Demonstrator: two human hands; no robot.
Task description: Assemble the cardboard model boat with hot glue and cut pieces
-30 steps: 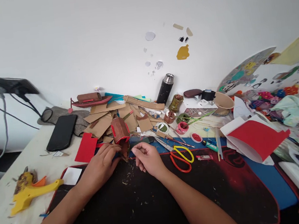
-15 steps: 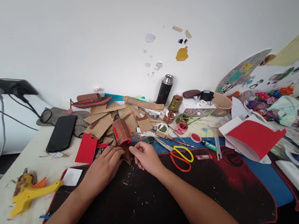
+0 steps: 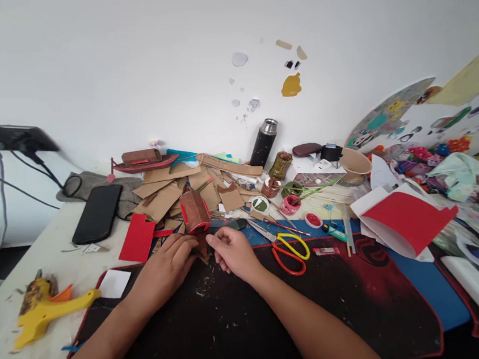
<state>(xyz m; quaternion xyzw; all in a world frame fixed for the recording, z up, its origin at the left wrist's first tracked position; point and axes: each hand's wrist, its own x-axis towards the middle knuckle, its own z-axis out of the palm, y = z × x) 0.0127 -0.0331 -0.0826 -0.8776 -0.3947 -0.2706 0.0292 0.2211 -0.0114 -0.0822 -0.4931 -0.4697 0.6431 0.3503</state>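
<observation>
White counter (image 3: 73,265) spread leftward of the curled left fingers (image 3: 184,245) and right fingers (image 3: 219,245); just beyond sat a brown model boat (image 3: 195,210), already red-trimmed; pinch and remaining work couldn't be told.

Our white desk (image 3: 51,242) is pretty crumby down the left side, with bits scattered everywhere. Taking its middle as the clock centre, we've got a dark mat (image 3: 239,339) with a red edge running to 6, over a blue sheet (image 3: 452,305) that peeks out toward 4. Our yellow glue gun (image 3: 42,317) lies around 9, and at 10 there's a grey cloth (image 3: 132,191), its edge overlapped by a black phone (image 3: 98,214).
</observation>
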